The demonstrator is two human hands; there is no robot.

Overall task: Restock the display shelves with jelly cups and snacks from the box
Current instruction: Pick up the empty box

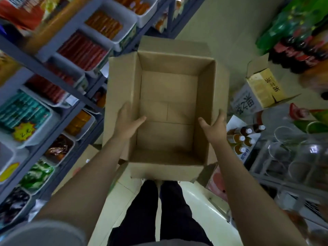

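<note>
Cardboard: one box, nothing inside, two hands grasping its walls, left and right.

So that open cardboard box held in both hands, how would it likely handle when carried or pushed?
The cardboard box shows only its bare bottom, so it is probably light. The left hand and right hand each grip a side wall, thumb inside, which suggests the walls are stiff enough. Its flaps hang loose outward and may flop or catch on the shelves.
</note>
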